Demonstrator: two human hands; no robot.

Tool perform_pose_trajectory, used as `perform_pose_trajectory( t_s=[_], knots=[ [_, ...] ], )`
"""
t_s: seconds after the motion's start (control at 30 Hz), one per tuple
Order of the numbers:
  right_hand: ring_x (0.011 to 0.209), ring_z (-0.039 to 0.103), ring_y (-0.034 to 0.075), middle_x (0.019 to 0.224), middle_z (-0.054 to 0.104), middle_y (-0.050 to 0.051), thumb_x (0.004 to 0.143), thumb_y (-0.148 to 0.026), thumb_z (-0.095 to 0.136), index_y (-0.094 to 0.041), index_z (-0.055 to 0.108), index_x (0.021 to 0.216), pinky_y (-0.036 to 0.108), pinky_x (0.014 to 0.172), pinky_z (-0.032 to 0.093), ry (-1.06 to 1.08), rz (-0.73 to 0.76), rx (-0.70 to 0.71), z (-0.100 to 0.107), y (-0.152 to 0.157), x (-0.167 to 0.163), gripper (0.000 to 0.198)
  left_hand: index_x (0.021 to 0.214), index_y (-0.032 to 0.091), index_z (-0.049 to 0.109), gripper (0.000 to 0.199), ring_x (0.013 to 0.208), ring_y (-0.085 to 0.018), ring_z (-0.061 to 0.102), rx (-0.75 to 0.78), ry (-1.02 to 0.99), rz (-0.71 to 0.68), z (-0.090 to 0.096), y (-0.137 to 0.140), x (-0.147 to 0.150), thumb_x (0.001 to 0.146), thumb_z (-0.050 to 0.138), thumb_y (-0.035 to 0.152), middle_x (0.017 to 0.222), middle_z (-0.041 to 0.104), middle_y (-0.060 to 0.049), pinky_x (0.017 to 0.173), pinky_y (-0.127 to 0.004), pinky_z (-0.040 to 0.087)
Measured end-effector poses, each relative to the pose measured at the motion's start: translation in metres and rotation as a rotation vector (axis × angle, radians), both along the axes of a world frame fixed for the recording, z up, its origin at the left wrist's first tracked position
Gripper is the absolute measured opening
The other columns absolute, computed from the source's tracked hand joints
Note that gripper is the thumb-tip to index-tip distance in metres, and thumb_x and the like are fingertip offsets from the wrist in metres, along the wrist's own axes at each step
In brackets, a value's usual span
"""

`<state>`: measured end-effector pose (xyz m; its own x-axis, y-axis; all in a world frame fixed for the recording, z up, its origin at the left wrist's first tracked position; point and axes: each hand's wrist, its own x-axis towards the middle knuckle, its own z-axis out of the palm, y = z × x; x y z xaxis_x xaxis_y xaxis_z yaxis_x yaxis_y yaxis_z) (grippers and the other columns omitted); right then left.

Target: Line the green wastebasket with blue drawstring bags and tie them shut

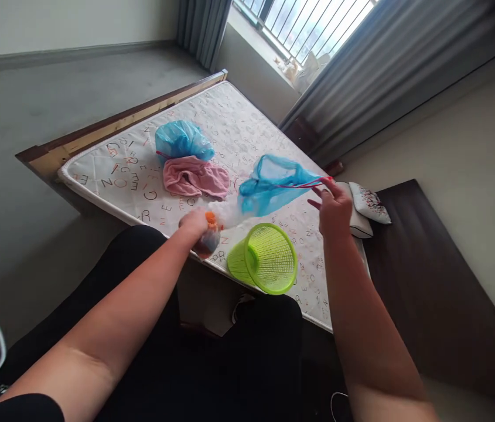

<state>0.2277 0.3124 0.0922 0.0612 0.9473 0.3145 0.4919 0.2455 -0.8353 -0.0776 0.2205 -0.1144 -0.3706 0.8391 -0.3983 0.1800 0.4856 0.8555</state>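
My right hand [335,206] pinches the red drawstring of a blue plastic trash bag [273,190], stretching its rim to the right above the mattress. The far end of that bag hangs loosely open. Closed fingers of my left hand [193,223] grip a see-through plastic item with an orange part [211,221]; blur hides its exact kind. Beside it lies some whitish, filmy plastic [227,212] that partly meets the blue bag. Between my hands, a lime green mesh wastebasket [271,258] lies tilted near the mattress edge, its mouth facing right.
A pink cloth [195,177] and a bunched blue plastic bag [183,139] lie on the letter-patterned mattress [247,126]. A wooden bed frame [98,126] borders its left side. Pillows [368,202] rest against the dark headboard [423,258]. Beyond are grey curtains and a barred window.
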Motion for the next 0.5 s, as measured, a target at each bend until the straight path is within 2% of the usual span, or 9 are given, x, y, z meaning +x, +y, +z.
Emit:
perform_pose_trajectory(
  t_s=[0.07,0.13,0.23,0.3,0.33,0.43,0.5],
  knots=[
    [0.120,0.077,0.027,0.136,0.071,0.010,0.091,-0.029,0.058,-0.023,0.074,0.124,0.038,0.082,0.067,0.126,-0.079,0.079,0.030,-0.028,0.026,0.037,0.128,0.011,0.068,0.037,0.127,-0.045,0.066,-0.009,0.138,-0.006,0.010,0.006,-0.005,0.092,0.072,0.020,0.129,0.072,-0.026,0.107,-0.058,0.048],
    [0.114,0.079,0.026,0.123,0.076,0.007,0.088,-0.030,0.065,-0.025,0.076,0.115,0.039,0.084,0.067,0.247,-0.132,0.152,0.052,-0.062,0.044,0.030,0.144,0.012,0.059,0.054,0.138,-0.043,0.059,0.042,0.247,-0.014,0.019,0.008,-0.002,0.091,0.065,0.014,0.146,0.063,-0.026,0.116,-0.055,0.043],
    [0.105,0.081,0.025,0.110,0.079,0.005,0.083,-0.029,0.071,-0.026,0.078,0.107,0.040,0.083,0.067,0.413,-0.171,0.241,0.062,-0.118,0.062,0.025,0.153,0.011,0.050,0.067,0.154,-0.037,0.043,0.168,0.377,-0.001,0.033,0.003,0.016,0.088,0.063,0.013,0.162,0.050,-0.024,0.127,-0.048,0.034],
    [0.102,0.082,0.024,0.104,0.080,0.004,0.083,-0.029,0.072,-0.026,0.079,0.102,0.041,0.084,0.067,0.525,-0.171,0.257,0.052,-0.154,0.069,0.020,0.152,0.013,0.049,0.062,0.157,-0.032,0.041,0.285,0.341,0.039,0.046,-0.005,0.034,0.091,0.059,0.018,0.164,0.049,-0.021,0.130,-0.044,0.032],
    [0.101,0.082,0.024,0.101,0.081,0.003,0.083,-0.030,0.072,-0.026,0.079,0.098,0.041,0.085,0.067,0.585,-0.174,0.252,0.041,-0.169,0.072,0.017,0.150,0.014,0.050,0.057,0.154,-0.030,0.046,0.350,0.261,0.050,0.055,-0.011,0.044,0.094,0.056,0.022,0.161,0.053,-0.020,0.128,-0.043,0.036],
    [0.093,0.080,0.022,0.090,0.080,0.002,0.084,-0.036,0.070,-0.025,0.079,0.086,0.044,0.089,0.066,0.750,-0.214,0.194,-0.002,-0.208,0.075,0.014,0.144,0.018,0.052,0.047,0.128,-0.027,0.069,0.464,-0.221,-0.016,0.083,-0.034,0.077,0.102,0.048,0.039,0.144,0.067,-0.017,0.106,-0.042,0.057],
    [0.090,0.079,0.023,0.087,0.080,0.003,0.086,-0.043,0.069,-0.025,0.078,0.080,0.048,0.093,0.066,0.743,-0.193,0.089,-0.035,-0.230,0.070,0.021,0.145,0.019,0.050,0.056,0.112,-0.027,0.076,0.424,-0.549,-0.114,0.098,-0.053,0.098,0.102,0.048,0.056,0.136,0.070,-0.018,0.088,-0.039,0.063]
  ],
)
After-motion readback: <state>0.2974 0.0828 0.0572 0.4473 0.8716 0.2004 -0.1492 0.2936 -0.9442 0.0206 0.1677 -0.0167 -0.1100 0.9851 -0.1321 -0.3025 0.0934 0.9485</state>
